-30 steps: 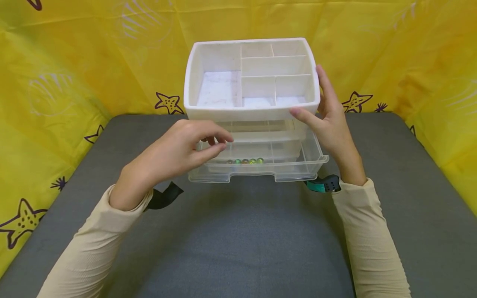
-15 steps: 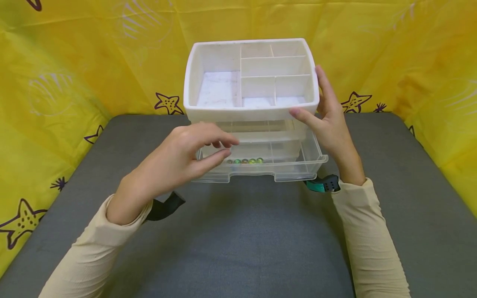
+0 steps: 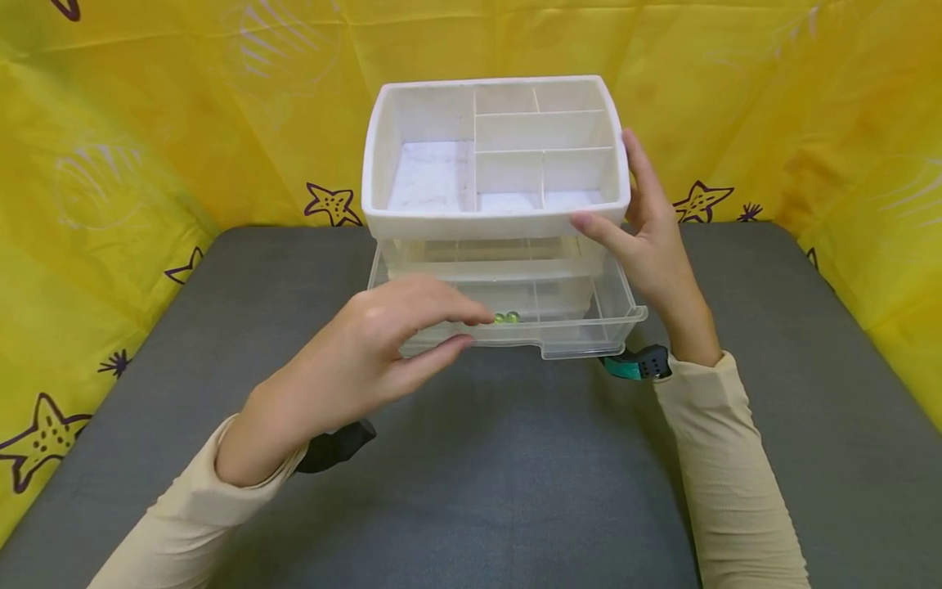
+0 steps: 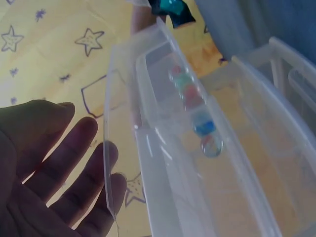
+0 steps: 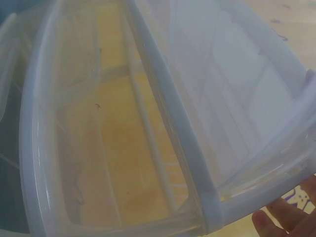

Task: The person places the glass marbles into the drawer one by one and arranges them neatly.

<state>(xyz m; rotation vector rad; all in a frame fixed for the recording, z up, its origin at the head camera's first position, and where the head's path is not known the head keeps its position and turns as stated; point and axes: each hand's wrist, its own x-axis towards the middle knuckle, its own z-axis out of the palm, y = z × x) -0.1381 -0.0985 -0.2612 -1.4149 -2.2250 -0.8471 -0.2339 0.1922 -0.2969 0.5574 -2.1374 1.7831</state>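
A white plastic organizer with a divided top tray stands at the far side of the grey table. Its clear bottom drawer is pulled out toward me, with a row of small glass marbles along its front. My left hand hovers at the drawer's front edge, fingers relaxed and holding nothing, and hides some marbles. In the left wrist view the left hand lies spread beside the drawer wall and the marbles. My right hand steadies the organizer, fingers flat on its right side and thumb on the front rim.
The grey table stretches toward me in front of the drawer. A yellow sheet with star prints walls in the back and both sides. The right wrist view is filled by the organizer's translucent frame, with fingertips at the lower right.
My left hand has drawn back out of the drawer toward me and slid right along its front. The right hand and the organizer have stayed put.
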